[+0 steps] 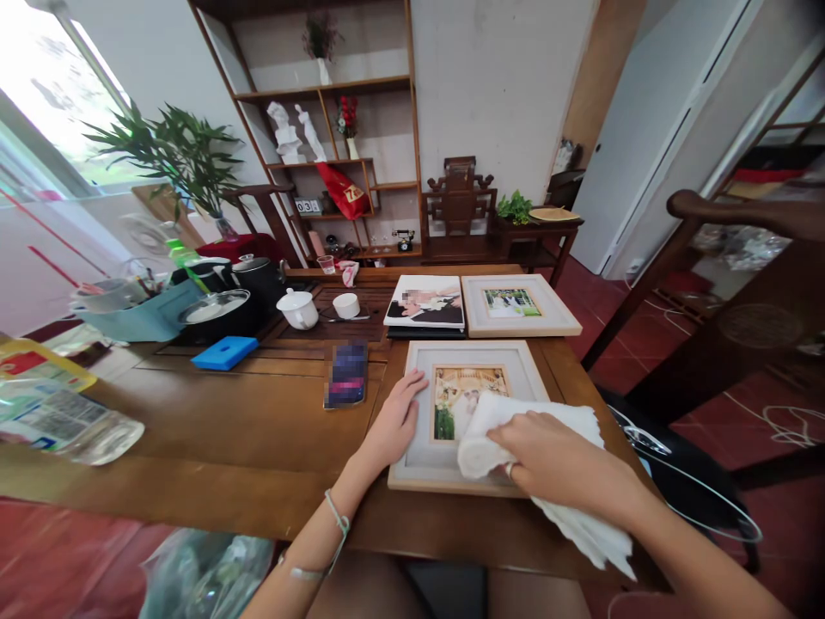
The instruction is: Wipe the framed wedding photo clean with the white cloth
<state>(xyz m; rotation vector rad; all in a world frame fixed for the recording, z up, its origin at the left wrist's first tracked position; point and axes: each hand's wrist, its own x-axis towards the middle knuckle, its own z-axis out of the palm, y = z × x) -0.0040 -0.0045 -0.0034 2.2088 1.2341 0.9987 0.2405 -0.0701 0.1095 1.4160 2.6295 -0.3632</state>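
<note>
A light wooden picture frame (403, 460) with a wide pale mat and a small photo in its middle lies flat near the table's front edge. My left hand (396, 417) rests on its left side, fingers stretched out over the border. In my right hand (547, 456) a white cloth (573, 413) is bunched, pressed on the frame's glass over the photo's lower right. Part of the cloth trails off the frame's front right corner. The cloth hides that side of the frame and some of the photo.
Behind lie a second picture frame (560, 325) and a white photo album (425, 303). A phone (346, 376), a blue box (225, 352), a lidded white cup (297, 308) and a clear bottle (70, 421) stand or lie leftward. A dark wooden chair (741, 301) is at the right.
</note>
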